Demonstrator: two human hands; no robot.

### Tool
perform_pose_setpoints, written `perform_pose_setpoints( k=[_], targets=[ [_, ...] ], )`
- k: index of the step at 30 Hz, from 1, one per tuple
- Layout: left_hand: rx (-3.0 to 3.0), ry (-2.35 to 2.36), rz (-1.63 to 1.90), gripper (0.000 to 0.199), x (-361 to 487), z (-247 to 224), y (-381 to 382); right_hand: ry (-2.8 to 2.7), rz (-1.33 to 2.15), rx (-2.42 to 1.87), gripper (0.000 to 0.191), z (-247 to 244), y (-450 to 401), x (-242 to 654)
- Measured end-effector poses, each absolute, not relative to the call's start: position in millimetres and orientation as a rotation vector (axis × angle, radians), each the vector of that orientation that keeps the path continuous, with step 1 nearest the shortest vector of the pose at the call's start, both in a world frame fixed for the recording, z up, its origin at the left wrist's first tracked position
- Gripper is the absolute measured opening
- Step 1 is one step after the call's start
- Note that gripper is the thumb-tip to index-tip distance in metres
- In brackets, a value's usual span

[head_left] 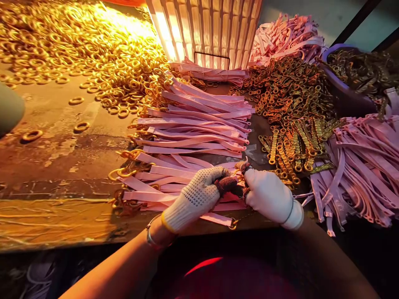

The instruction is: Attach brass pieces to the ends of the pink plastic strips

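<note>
My left hand [199,191], in a white knitted glove with dark dots and dark fingertips, is closed in a pinch over the near pink straps. My right hand [269,195], in a smooth white glove with dark fingertips bare of the white cover, is closed and meets it. A bit of pink and gold shows between the fingertips, apparently a pink strap's end; the fingers hide most of it. Below the hands lies a pink strap [218,219] with a gold ring at its end. Rows of pink straps [193,137] with gold rings on their left ends lie beyond.
Loose gold rings [77,45] are heaped at the back left. Gold slotted metal pieces [283,91] pile up at the right, beside a purple tub [339,79] holding more. Further pink straps [364,170] hang over the right edge. A pale ribbed basket [205,33] stands at the back.
</note>
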State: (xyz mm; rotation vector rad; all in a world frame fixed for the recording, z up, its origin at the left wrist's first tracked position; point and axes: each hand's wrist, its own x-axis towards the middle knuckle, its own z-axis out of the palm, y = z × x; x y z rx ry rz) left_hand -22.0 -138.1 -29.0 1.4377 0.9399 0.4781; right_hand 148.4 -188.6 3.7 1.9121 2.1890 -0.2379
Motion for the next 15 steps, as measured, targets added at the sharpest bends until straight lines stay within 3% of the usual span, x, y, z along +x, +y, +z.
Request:
perform_pose_setpoints(
  k=[8, 15],
  targets=[
    [1.699, 0.938, 0.536, 0.017, -22, -48, -131, 2.427, -0.188, 1.699, 0.008, -22, -186, 156],
    [1.581, 0.810, 0.548, 0.021, -31, -45, -130, 2.423, -0.224, 1.797, 0.008, -13, -212, 162]
  ],
)
